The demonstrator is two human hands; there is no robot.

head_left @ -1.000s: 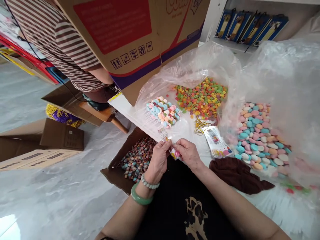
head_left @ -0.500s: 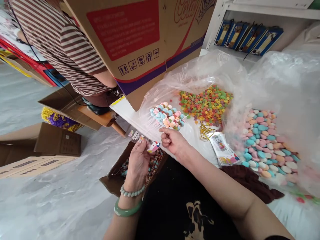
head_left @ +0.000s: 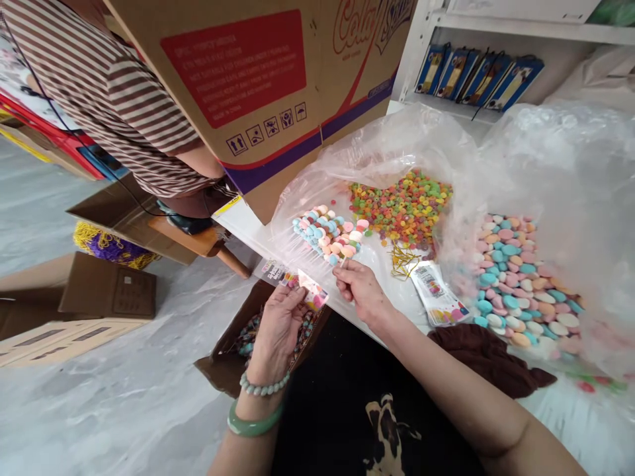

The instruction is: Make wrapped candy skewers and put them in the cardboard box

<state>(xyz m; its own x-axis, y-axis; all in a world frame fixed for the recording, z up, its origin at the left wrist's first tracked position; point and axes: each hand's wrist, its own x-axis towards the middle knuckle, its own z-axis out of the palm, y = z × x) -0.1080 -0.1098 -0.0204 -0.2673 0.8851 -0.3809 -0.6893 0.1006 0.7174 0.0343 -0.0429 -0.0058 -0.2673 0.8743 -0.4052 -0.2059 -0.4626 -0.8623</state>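
Note:
My left hand (head_left: 284, 317), wearing a bead bracelet and a green bangle, pinches a small clear printed bag (head_left: 312, 291) over an open carton. My right hand (head_left: 363, 287) is closed on the thin stick of a candy skewer (head_left: 356, 235), whose pastel and coloured candies point away from me. This skewer is at the right end of a pile of candy skewers (head_left: 320, 228) lying on plastic, their white sticks toward me. Beyond are loose ring gummies (head_left: 409, 205) in a clear plastic bag. Gold twist ties (head_left: 403, 261) and a stack of printed bags (head_left: 439, 297) lie right of my hand.
Pastel candies (head_left: 520, 284) fill plastic at the right, behind a dark brown cloth (head_left: 489, 357). A large cardboard box (head_left: 268, 86) stands at the back. Below the table edge, an open carton (head_left: 223, 363) holds packed sweets. A co-worker in a striped shirt (head_left: 149, 112) sits at left.
My right hand has taken hold of a skewer's stick and slightly lifted that skewer off the pile. My left hand has turned the printed bag a little. The view has shifted slightly.

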